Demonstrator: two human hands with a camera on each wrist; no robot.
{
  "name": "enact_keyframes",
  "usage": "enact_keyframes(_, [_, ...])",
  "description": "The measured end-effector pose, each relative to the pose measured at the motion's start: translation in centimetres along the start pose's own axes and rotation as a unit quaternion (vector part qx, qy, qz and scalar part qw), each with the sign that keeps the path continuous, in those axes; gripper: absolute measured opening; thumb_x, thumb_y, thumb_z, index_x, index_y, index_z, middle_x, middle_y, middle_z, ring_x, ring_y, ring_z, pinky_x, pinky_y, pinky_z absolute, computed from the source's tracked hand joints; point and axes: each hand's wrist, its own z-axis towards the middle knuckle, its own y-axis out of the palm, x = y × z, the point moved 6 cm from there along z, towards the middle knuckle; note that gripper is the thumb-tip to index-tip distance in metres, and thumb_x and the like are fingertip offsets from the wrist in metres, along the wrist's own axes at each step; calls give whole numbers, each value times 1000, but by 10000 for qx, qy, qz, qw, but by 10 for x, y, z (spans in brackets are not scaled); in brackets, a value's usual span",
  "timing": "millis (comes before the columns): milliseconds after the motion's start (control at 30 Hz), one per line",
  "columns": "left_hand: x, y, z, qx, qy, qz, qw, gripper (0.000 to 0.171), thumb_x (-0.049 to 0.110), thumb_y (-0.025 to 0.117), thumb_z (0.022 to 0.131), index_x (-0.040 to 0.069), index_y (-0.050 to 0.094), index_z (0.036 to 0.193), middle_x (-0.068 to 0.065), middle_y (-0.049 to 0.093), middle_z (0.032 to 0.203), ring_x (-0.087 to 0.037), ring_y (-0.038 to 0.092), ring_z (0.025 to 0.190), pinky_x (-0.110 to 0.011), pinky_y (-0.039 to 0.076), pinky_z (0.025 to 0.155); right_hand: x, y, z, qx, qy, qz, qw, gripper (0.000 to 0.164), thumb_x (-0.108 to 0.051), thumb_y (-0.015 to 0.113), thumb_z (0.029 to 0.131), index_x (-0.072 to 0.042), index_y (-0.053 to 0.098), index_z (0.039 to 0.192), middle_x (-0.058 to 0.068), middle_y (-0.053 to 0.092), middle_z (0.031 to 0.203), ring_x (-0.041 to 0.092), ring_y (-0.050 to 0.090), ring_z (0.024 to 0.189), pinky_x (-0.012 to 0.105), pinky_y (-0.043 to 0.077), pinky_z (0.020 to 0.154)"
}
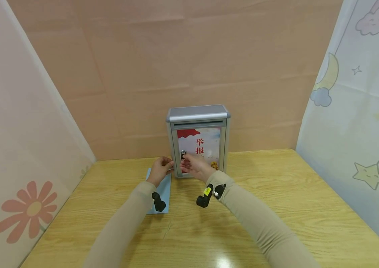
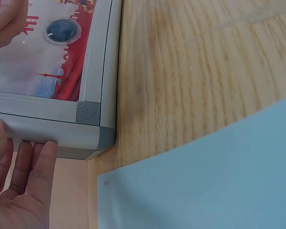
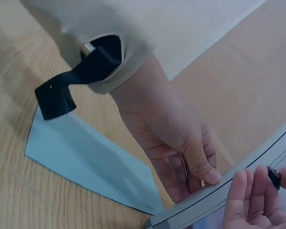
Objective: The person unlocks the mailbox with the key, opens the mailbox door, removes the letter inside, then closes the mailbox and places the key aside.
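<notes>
A grey metal letter box (image 1: 197, 113) stands upright against the back wall, with a slot near its top and a printed front panel (image 1: 209, 139) bearing red characters. My left hand (image 1: 160, 171) touches the box's left side; its thumb (image 3: 211, 176) rests at the edge of the frame and the fingers (image 2: 42, 167) reach along the side. At the left part of the front panel, my right hand (image 1: 196, 165) pinches a small black-headed key (image 3: 274, 177) between thumb and forefinger, its other fingers loosely bent. Its far end is hidden by the fingers.
A light blue folder-like sheet (image 2: 205, 186) lies flat on the wooden table (image 1: 269, 208), left of the box and partly under my left arm. Black camera mounts (image 1: 206, 197) jut from both wrists. Printed cloth walls (image 1: 360, 111) enclose the table's sides.
</notes>
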Motion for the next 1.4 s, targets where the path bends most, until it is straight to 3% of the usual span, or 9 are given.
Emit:
enact_keyframes(233, [3, -1, -1, -9, 47, 51, 10000, 18, 11, 57, 98, -3, 56, 109, -15, 59, 103, -26, 62, 99, -43, 54, 90, -3, -1, -2, 118, -90, -754, 9970, 19, -14, 53, 99, 2, 59, 107, 6, 58, 86, 15, 61, 78, 38, 51, 96])
enact_keyframes(467, [3, -1, -4, -28, 36, 79, 10000, 18, 13, 58, 97, -2, 56, 108, -14, 59, 101, -25, 61, 97, -44, 54, 91, -1, -1, -7, 93, -62, -429, 9990, 17, -12, 50, 100, 1, 57, 108, 7, 58, 87, 17, 61, 79, 30, 56, 83])
enact_keyframes(867, [4, 0, -4, 9, 13, 42, 10000, 17, 11, 58, 97, -2, 56, 108, -14, 59, 102, -25, 62, 97, -46, 53, 92, -3, 1, -16, -84, -225, -1043, 9943, 21, -13, 49, 101, 4, 57, 109, 9, 58, 88, 17, 61, 77, 33, 56, 83])
enact_keyframes(1000, [5, 1, -4, 28, 45, 39, 10000, 17, 10, 59, 97, -2, 56, 108, -14, 59, 103, -25, 62, 96, -46, 53, 91, 2, -2, -26, -370, -273, -1821, 9822, 20, -14, 45, 103, 4, 54, 103, 8, 57, 83, 15, 60, 72, 36, 57, 81])
enact_keyframes(1067, [5, 2, -4, 25, 44, 21, 10000, 17, 10, 59, 97, -3, 56, 108, -15, 59, 103, -25, 62, 96, -46, 53, 91, 4, -6, -30, -575, -258, -2640, 9624, 23, -15, 41, 105, 4, 53, 103, 7, 57, 82, 15, 60, 71, 39, 57, 82])
enact_keyframes(1133, [4, 3, -4, 23, 28, 0, 10000, 18, 11, 59, 97, -3, 56, 108, -15, 59, 103, -25, 62, 97, -45, 53, 91, 8, -13, -33, -856, -267, -3661, 9262, 25, -15, 38, 105, 4, 53, 98, 7, 56, 79, 14, 58, 67, 38, 57, 77])
enact_keyframes(1300, [2, 1, -3, 68, -6, -19, 10000, 18, 12, 58, 97, -2, 56, 109, -15, 58, 104, -26, 62, 97, -45, 53, 92, 11, -49, -32, -1287, -259, -6324, 7635, 25, -13, 41, 104, -3, 56, 87, 3, 51, 64, 12, 47, 54, 30, 50, 58])
enact_keyframes(1333, [2, 1, -3, 77, -12, -9, 10000, 18, 12, 58, 97, -2, 55, 109, -15, 58, 104, -26, 62, 97, -45, 53, 92, 10, -60, -32, -1268, -160, -6627, 7379, 23, -13, 42, 103, -4, 58, 88, 2, 53, 64, 11, 49, 53, 29, 51, 58])
enact_keyframes(1400, [2, 0, -3, 80, -26, -10, 10000, 18, 11, 58, 97, -2, 55, 109, -15, 58, 103, -25, 62, 97, -46, 53, 92, 8, -80, -31, -1219, 96, -6868, 7165, 23, -11, 44, 102, -2, 60, 88, 2, 53, 62, 11, 49, 52, 26, 51, 56])
